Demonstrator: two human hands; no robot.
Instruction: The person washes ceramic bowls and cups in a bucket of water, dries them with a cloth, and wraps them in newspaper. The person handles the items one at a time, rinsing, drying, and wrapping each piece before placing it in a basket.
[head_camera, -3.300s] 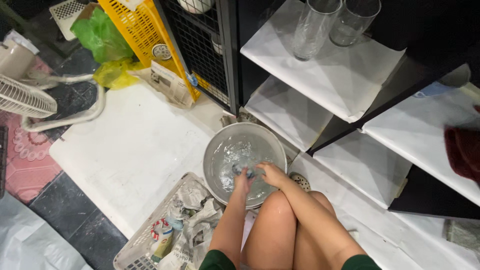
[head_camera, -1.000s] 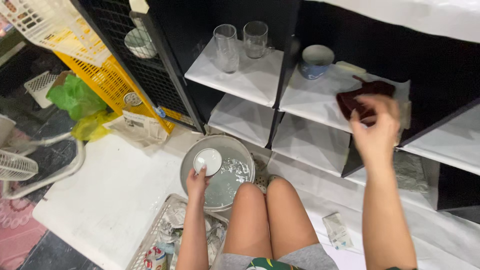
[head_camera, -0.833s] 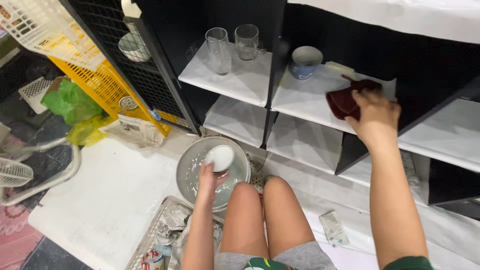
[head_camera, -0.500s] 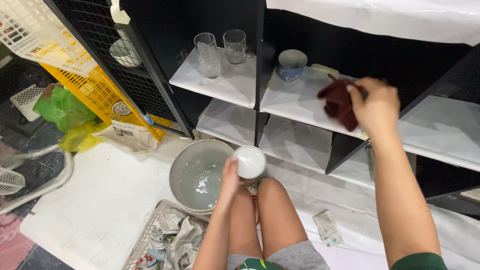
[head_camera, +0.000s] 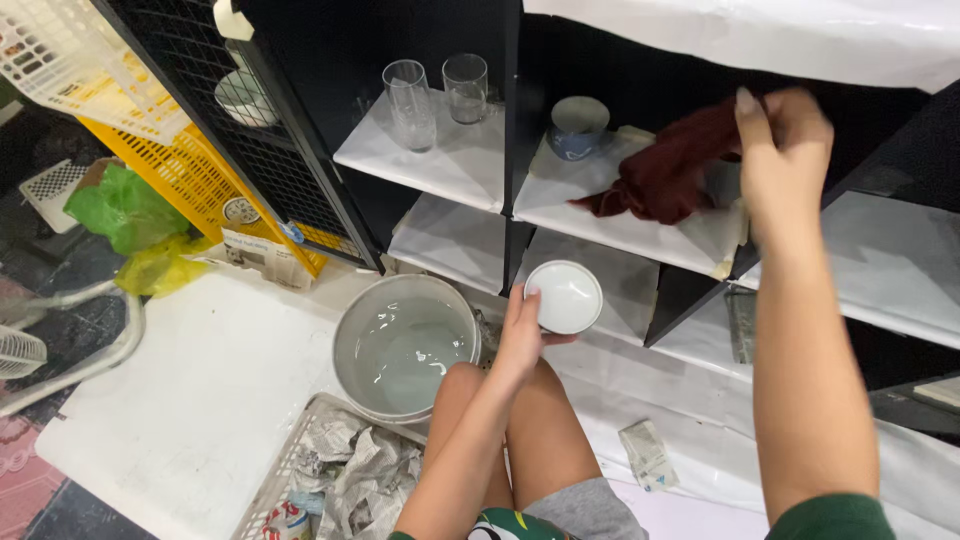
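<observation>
My left hand (head_camera: 524, 335) holds a small white bowl (head_camera: 564, 296) by its rim, lifted above my knees and to the right of the metal basin of water (head_camera: 405, 345). My right hand (head_camera: 782, 150) is raised at the black shelf unit and grips a dark red cloth (head_camera: 668, 178), which trails over the white-lined shelf (head_camera: 620, 225). A blue-grey bowl (head_camera: 578, 125) stands on that shelf behind the cloth.
Two clear glasses (head_camera: 410, 102) stand on the upper left shelf. A black wire rack (head_camera: 262, 130) holds another bowl. A yellow crate (head_camera: 190, 180), green bags (head_camera: 125, 210), a white fan (head_camera: 40, 345) and a basket of crumpled newspaper (head_camera: 345, 475) lie on the floor.
My left hand has lifted the white bowl out of the basin and carried it right. My right hand has taken hold of the red cloth and is pulling it off the shelf.
</observation>
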